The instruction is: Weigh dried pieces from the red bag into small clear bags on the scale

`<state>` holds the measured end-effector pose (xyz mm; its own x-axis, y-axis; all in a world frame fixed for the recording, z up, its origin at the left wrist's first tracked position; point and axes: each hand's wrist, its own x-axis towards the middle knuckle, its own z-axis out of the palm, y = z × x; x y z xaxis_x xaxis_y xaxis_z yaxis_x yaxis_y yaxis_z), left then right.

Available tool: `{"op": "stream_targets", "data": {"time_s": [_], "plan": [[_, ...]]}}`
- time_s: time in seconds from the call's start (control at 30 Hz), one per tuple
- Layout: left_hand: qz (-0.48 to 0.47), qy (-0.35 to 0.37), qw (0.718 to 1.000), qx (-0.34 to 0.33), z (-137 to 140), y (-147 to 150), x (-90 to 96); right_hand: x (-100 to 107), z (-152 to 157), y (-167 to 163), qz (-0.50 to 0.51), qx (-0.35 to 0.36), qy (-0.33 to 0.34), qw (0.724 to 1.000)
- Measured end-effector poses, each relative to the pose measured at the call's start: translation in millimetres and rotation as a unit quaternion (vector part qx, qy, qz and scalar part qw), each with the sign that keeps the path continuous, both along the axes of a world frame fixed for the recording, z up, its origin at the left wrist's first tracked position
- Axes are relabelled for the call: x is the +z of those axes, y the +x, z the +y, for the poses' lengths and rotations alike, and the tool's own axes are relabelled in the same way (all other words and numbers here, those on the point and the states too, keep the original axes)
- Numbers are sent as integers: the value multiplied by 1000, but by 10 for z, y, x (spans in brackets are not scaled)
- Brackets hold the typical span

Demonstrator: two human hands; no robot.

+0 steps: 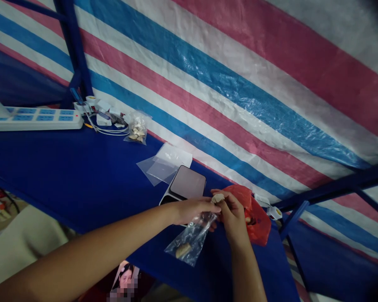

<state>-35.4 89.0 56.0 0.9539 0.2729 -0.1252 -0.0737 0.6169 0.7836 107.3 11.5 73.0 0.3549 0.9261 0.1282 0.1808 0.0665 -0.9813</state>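
Left hand (190,211) holds bag (195,237), slanting lengthwise down-left; right hand (234,214) pinches pale piece (218,198).

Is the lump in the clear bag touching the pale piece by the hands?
Apart. The head view shows the lump low in the clear bag, with plastic stretching between it and the pale piece.

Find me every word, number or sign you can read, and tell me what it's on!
There are none I can read.
Scale-like device: no digits can be made out on its dark, partly hidden front.
Power strip: any print is too small to read.
Clear bag: no readable label.
Red bag: no readable words.
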Motion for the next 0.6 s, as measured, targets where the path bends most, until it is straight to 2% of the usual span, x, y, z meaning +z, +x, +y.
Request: {"op": "stream_targets", "data": {"time_s": [0.1,0.23,0.43,0.6], "plan": [[-13,-7,1000,1,0,27,-42,-25,9,53,35,-40,-6,999],[-43,-6,999,-12,6,45,-82,-17,5,76,58,-73,22,995],[-41,-3,999,-9,-7,39,-62,-19,18,80,60,-64,2,996],[-47,-35,998,-18,21,2,-37,-41,31,174,68,-85,44,993]]}}
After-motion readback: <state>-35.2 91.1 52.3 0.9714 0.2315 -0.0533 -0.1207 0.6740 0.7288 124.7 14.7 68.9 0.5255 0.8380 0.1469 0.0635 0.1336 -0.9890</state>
